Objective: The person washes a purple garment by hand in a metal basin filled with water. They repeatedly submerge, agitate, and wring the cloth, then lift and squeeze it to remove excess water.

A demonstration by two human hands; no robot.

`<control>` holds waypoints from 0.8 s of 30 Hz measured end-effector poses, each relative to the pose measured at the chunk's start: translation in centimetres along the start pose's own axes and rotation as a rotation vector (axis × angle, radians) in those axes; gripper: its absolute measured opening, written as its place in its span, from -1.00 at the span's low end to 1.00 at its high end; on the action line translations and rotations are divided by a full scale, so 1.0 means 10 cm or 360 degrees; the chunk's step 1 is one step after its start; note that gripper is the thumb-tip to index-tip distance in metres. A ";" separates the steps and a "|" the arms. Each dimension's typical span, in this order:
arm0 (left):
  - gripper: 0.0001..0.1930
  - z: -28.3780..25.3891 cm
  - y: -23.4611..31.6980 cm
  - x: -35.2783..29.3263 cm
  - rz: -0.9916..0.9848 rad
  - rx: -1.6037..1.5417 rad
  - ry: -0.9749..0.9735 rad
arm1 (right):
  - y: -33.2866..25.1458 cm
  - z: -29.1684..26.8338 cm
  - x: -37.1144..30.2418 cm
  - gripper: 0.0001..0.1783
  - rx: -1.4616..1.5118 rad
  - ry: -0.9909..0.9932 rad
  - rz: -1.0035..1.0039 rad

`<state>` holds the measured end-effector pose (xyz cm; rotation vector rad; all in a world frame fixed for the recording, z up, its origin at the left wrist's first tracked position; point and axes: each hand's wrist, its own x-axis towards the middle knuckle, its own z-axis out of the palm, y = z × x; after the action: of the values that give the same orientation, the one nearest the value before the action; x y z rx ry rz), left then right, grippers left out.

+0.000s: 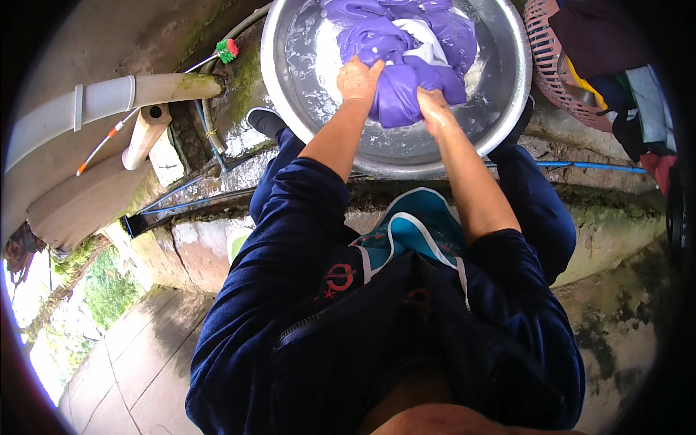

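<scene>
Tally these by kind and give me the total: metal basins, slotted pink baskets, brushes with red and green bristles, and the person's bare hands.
Metal basin: 1
Slotted pink basket: 1
Brush with red and green bristles: 1
Bare hands on the purple cloth: 2, the left hand and the right hand
Total: 5

Wet concrete floor [580,136]
Metal basin [272,65] directly beneath the grip; pink basket [545,51] right of it.
</scene>
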<state>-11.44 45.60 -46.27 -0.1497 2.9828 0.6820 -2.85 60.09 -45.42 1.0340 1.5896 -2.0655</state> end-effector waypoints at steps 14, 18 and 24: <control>-0.76 0.33 -1.07 -0.17 -0.0970 -0.1187 -0.1388 | -1.10 -0.18 -0.82 -0.63 -0.0271 -0.0315 -0.0589; -0.63 0.50 -0.80 -0.29 -0.0572 -0.0646 -0.1863 | -1.59 -0.01 -1.31 -0.67 -0.0359 -0.0382 -0.0823; -0.16 0.43 -0.49 -0.38 -0.0823 -0.1793 -0.1469 | -2.08 0.18 -1.86 -0.62 -0.0179 -0.0648 -0.0978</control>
<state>-6.93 43.37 -51.91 -0.4662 1.3675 1.6380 -4.37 62.01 -17.55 0.0513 1.9140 -2.3125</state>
